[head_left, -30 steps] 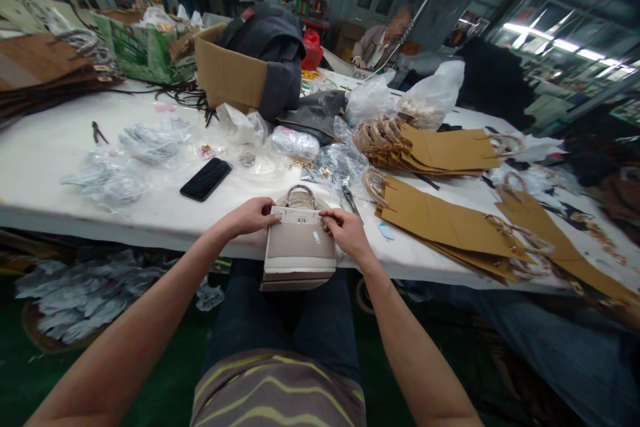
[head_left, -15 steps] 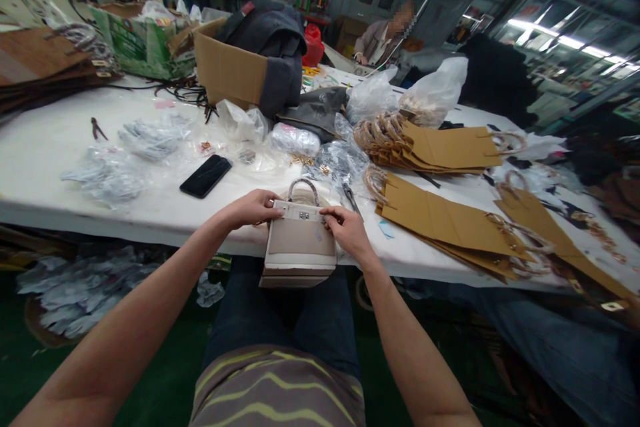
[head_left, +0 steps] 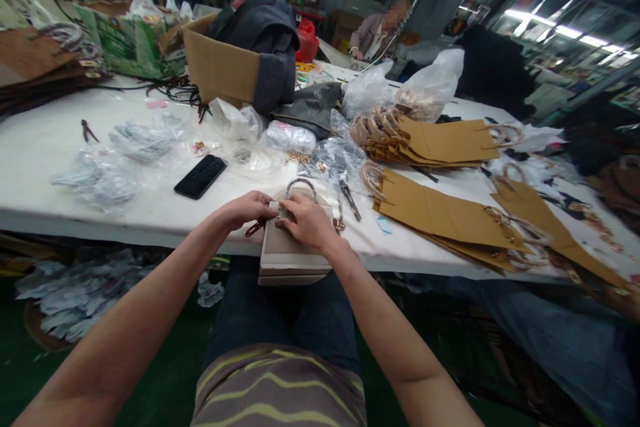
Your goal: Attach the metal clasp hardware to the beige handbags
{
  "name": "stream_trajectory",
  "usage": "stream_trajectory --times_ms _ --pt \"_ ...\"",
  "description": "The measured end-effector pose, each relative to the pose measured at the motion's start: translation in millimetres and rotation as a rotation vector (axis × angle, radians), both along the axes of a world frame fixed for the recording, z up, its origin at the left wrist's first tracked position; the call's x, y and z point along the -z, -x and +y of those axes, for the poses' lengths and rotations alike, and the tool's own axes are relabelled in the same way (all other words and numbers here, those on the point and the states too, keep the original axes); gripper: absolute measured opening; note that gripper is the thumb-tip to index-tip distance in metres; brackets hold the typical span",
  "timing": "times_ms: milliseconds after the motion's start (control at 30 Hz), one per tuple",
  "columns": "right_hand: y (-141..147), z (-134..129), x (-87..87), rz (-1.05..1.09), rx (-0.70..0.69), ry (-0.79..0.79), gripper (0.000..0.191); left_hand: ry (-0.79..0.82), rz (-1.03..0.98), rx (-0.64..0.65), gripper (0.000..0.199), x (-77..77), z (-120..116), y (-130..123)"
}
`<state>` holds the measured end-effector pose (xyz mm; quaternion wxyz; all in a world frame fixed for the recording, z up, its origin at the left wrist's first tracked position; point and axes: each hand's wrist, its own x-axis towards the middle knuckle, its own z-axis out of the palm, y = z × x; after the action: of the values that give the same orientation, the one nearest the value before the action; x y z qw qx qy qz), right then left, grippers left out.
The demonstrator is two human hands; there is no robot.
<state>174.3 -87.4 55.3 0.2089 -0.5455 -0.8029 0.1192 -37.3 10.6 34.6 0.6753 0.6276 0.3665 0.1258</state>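
A small beige handbag (head_left: 286, 248) with a wrapped top handle (head_left: 301, 181) lies at the table's front edge, its lower end jutting out over my lap. My left hand (head_left: 251, 208) pinches a pale strap end at the bag's upper left corner. Across the bag's upper part reaches my right hand (head_left: 306, 219), its fingers closed on the same strap close to my left fingertips. It covers the middle of the bag. A brown strap piece with metal (head_left: 254, 227) hangs by my left hand, and a gold-coloured fitting (head_left: 339, 223) shows at the bag's right side.
A black phone (head_left: 201, 176) lies left of the bag, pliers (head_left: 350, 200) right of it. Mustard bag panels (head_left: 440, 213) cover the table's right side. Behind are plastic wraps (head_left: 290, 136) and a cardboard box (head_left: 220, 67). A person (head_left: 373, 33) sits at the far side.
My right hand has moved left from the bag's upper right corner to the upper left one, beside my left hand. The view has shifted slightly.
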Motion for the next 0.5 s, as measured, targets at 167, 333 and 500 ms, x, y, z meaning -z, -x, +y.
stream_trajectory --times_ms 167,333,500 --pt "10.0 7.1 5.7 -0.049 -0.023 -0.004 0.017 -0.020 -0.008 -0.026 0.024 5.6 -0.9 6.0" --pt "8.6 4.7 15.1 -0.098 -0.010 -0.047 0.020 -0.081 0.070 -0.065 0.014 -0.7 -3.1 0.8" --pt "6.5 5.1 23.0 -0.154 -0.010 -0.110 0.021 -0.085 0.122 -0.090 0.009 -9.0 -1.3 -6.4"
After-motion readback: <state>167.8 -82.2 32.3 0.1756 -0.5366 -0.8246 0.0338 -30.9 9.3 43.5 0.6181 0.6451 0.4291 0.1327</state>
